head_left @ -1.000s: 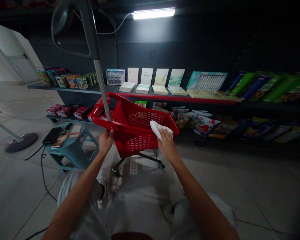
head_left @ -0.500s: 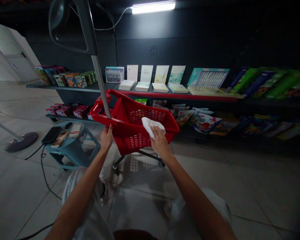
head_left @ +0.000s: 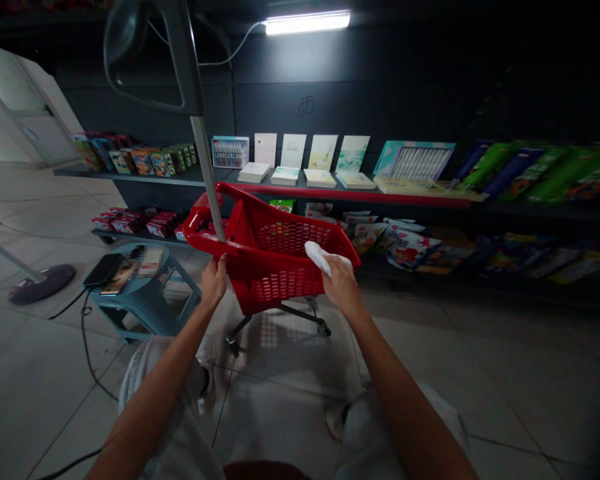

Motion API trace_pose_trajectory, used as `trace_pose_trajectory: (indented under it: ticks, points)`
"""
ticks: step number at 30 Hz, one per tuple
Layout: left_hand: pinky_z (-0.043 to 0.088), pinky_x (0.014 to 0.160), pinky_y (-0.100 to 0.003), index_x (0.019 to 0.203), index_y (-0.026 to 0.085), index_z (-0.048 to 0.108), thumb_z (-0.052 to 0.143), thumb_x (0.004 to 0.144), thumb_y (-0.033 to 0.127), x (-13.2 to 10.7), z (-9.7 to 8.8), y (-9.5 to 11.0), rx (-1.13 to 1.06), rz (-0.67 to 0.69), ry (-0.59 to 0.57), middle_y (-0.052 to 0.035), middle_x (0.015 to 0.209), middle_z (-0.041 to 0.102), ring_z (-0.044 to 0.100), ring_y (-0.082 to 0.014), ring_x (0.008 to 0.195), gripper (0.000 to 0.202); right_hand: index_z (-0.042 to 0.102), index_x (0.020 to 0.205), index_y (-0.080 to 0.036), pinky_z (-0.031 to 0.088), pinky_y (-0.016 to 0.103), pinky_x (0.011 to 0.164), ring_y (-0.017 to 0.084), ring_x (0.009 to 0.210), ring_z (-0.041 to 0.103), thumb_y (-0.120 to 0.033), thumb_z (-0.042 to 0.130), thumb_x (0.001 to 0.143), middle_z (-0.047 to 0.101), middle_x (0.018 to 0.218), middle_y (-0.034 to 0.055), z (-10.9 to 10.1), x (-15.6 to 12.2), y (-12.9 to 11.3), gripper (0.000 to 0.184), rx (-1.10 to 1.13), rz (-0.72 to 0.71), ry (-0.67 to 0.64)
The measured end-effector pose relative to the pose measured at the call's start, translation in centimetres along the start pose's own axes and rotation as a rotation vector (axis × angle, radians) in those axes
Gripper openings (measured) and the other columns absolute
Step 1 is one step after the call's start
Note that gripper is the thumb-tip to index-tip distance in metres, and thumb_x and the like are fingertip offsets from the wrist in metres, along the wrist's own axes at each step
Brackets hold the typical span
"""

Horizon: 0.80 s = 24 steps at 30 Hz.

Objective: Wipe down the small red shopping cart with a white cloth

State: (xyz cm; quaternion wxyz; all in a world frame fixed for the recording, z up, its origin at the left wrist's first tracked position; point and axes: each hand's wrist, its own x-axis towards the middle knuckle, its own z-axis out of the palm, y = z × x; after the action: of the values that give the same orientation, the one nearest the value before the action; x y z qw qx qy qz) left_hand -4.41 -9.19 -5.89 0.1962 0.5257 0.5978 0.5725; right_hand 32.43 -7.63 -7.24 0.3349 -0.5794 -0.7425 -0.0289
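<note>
A small red shopping cart stands in front of me, with perforated plastic sides and a grey pole rising from its handle end. My left hand grips the near rim of the cart, close to the pole's base. A white cloth lies over the near rim toward the front end. My right hand is closed on that cloth and presses it against the rim; the fingertips are partly hidden by the cloth.
Behind the cart, a dark shelf carries books, boxes and snack bags. To the left stands a blue-grey plastic stool bearing a phone and a black device with a cable. A round stand base sits farther left.
My right hand has slid the white cloth rightward along the cart's near rim, toward its front end. My left hand keeps its hold near the pole.
</note>
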Motion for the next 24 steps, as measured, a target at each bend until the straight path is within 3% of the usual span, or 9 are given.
trace_pose_trajectory:
  ticks: [7, 10, 12, 14, 16, 20, 24]
  points:
    - [0.058, 0.097, -0.043, 0.130, 0.022, 0.062, 0.046, 0.102, 0.057, 0.3, 0.4, 0.9, -0.055, -0.070, -0.021, -0.0097, 0.117, 0.074, 0.070, -0.0269, 0.112, 0.048, 0.049, 0.152, -0.013, 0.023, 0.057, 0.126, 0.031, 0.151, 0.038, -0.021, 0.042, 0.098, 0.049, 0.157, 0.0162, 1.6, -0.1, -4.7, 0.055, 0.038, -0.059, -0.022]
    - [0.054, 0.105, -0.046, 0.141, 0.019, 0.052, 0.048, 0.102, 0.052, 0.0, 1.1, 1.7, -0.036, -0.046, 0.045, -0.0150, 0.135, 0.065, 0.065, -0.0287, 0.123, 0.051, 0.047, 0.154, -0.013, 0.020, 0.056, 0.129, 0.030, 0.153, 0.035, -0.020, 0.042, 0.097, 0.045, 0.160, 0.0152, 1.8, 0.0, -6.7, 0.057, 0.061, -0.110, -0.034]
    - [0.048, 0.114, -0.048, 0.153, 0.014, 0.035, 0.057, 0.097, 0.047, -0.6, 1.7, 2.5, 0.010, 0.046, 0.184, -0.0221, 0.154, 0.047, 0.053, -0.0313, 0.140, 0.068, 0.047, 0.154, -0.012, 0.019, 0.055, 0.129, 0.029, 0.153, 0.035, -0.019, 0.043, 0.097, 0.044, 0.161, 0.0150, 1.7, 0.1, -7.4, 0.058, 0.070, -0.126, -0.046]
    - [0.035, 0.123, -0.051, 0.160, 0.009, 0.019, 0.066, 0.091, 0.041, -1.5, 2.2, 3.4, 0.093, 0.190, 0.330, -0.0272, 0.165, 0.024, 0.029, -0.0338, 0.155, 0.089, 0.047, 0.154, -0.013, 0.020, 0.054, 0.130, 0.028, 0.152, 0.036, -0.020, 0.042, 0.097, 0.045, 0.161, 0.0142, 1.4, 0.3, -7.5, 0.057, 0.077, -0.136, -0.064]
    - [0.022, 0.129, -0.054, 0.162, 0.009, 0.012, 0.067, 0.090, 0.035, -2.4, 2.5, 4.4, 0.190, 0.356, 0.377, -0.0271, 0.169, 0.011, 0.011, -0.0337, 0.161, 0.095, 0.046, 0.155, -0.014, 0.022, 0.052, 0.129, 0.027, 0.152, 0.037, -0.021, 0.042, 0.099, 0.047, 0.160, 0.0133, 0.9, 0.4, -7.2, 0.057, 0.079, -0.135, -0.086]
    - [0.013, 0.130, -0.059, 0.157, 0.017, 0.037, 0.062, 0.090, 0.029, -3.5, 2.6, 5.7, 0.334, 0.635, 0.175, -0.0176, 0.172, 0.016, 0.005, -0.0336, 0.162, 0.072, 0.046, 0.156, -0.015, 0.023, 0.053, 0.129, 0.027, 0.152, 0.038, -0.025, 0.041, 0.100, 0.047, 0.160, 0.0130, 0.2, 0.3, -4.9, 0.056, 0.055, -0.111, -0.113]
    - [0.006, 0.130, -0.062, 0.151, 0.021, 0.050, 0.058, 0.088, 0.021, -3.4, 2.4, 6.0, 0.455, 0.617, 0.001, -0.0105, 0.169, 0.030, 0.006, -0.0328, 0.162, 0.063, 0.048, 0.154, -0.017, 0.027, 0.056, 0.127, 0.029, 0.152, 0.037, -0.029, 0.042, 0.100, 0.045, 0.161, 0.0129, -0.5, -0.3, -0.5, 0.056, 0.023, -0.017, -0.125]
